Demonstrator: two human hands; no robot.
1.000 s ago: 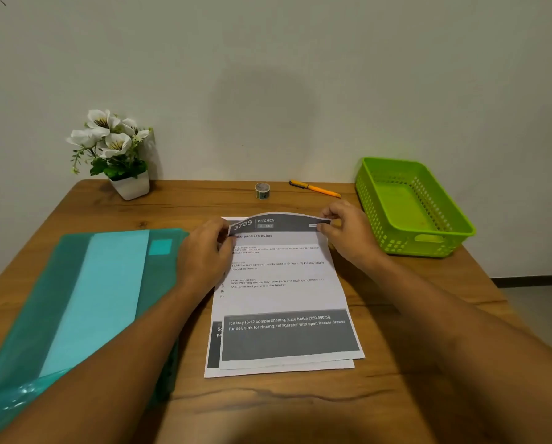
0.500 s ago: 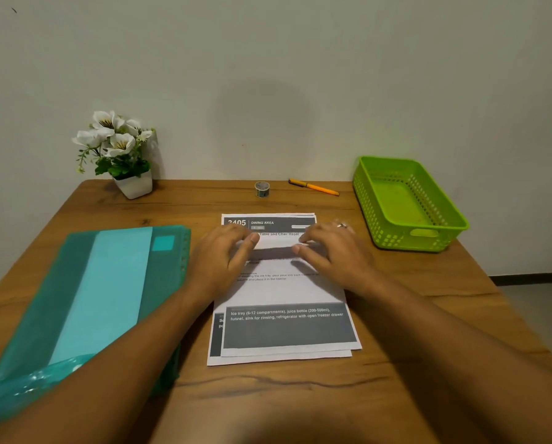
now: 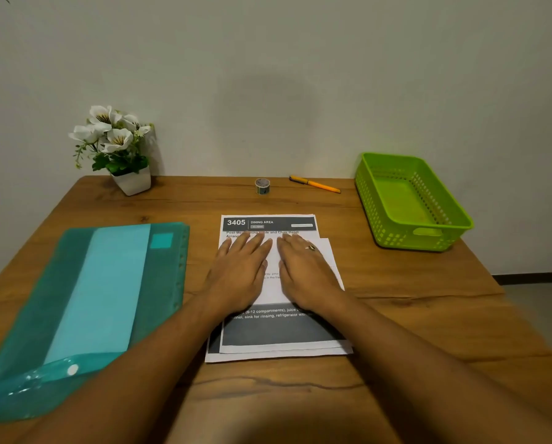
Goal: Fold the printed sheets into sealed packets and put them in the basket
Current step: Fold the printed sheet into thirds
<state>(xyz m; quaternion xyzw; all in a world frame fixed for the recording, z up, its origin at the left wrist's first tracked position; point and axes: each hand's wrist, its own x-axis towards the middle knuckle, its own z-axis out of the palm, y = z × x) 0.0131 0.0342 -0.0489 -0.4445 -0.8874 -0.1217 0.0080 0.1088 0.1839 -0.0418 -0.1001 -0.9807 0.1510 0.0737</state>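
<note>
Head view: looking down at a wooden table [image 3: 412, 315] pushed up against a plain wall [image 3: 300, 75], both forearms reaching in from the bottom
left hand [image 3: 239, 274]: palm down on the paper, fingers [image 3: 252, 243] straight and a little spread, not gripping anything, just pressing flat
right hand [image 3: 303, 270]: same deal, flat on the paper with straight fingers [image 3: 292, 243], nothing held; there's a ring [image 3: 310, 248] on one finger, and the two hands sit side by side, almost touching
top sheet [image 3: 273, 290]: middle of the table, far end folded over toward the person so the blank white back shows under and between the hands; the fold edge runs right about at the fingertips, and the dark printed band at the near end is uncovered
sheet underneath [image 3: 268, 223]: lies flat, pokes out past the fold with a dark header reading "3405 DINING AREA", plus a sliver along the near and left edges
basket [image 3: 396, 200]: bright green plastic with holes in the walls, far right of the table, well apart from the sheets
tape roll [image 3: 262, 186]: small, near the far edge, beyond the sheets
pen [image 3: 314, 184]: orange, lying between the tape roll and the basket
folder [image 3: 85, 302]: teal see-through plastic with a lighter stripe, just left of the sheets
plant [image 3: 111, 136]: white flowers in a white pot [image 3: 132, 182], far left corner by the wall
</note>
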